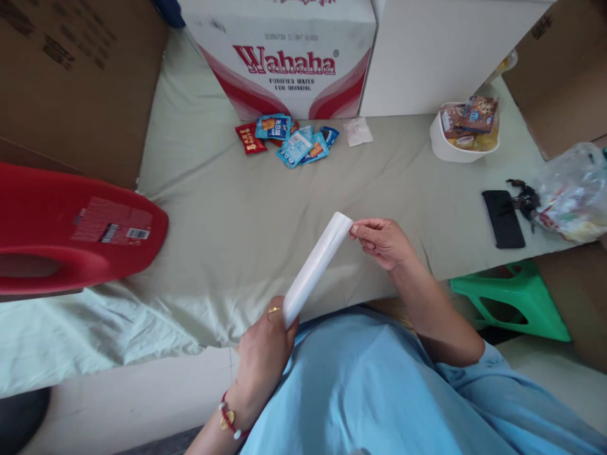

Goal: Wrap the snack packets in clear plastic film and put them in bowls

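Mid-frame, the white plastic roll, clamped by left fingers and right fingers, could be torn by uneven pulling.

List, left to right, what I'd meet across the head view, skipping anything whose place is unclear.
Red plastic jug → small red snack packet → glossy white cylindrical roll → bare right hand → white oval tub → black rectangular phone → clear crinkled plastic bag.
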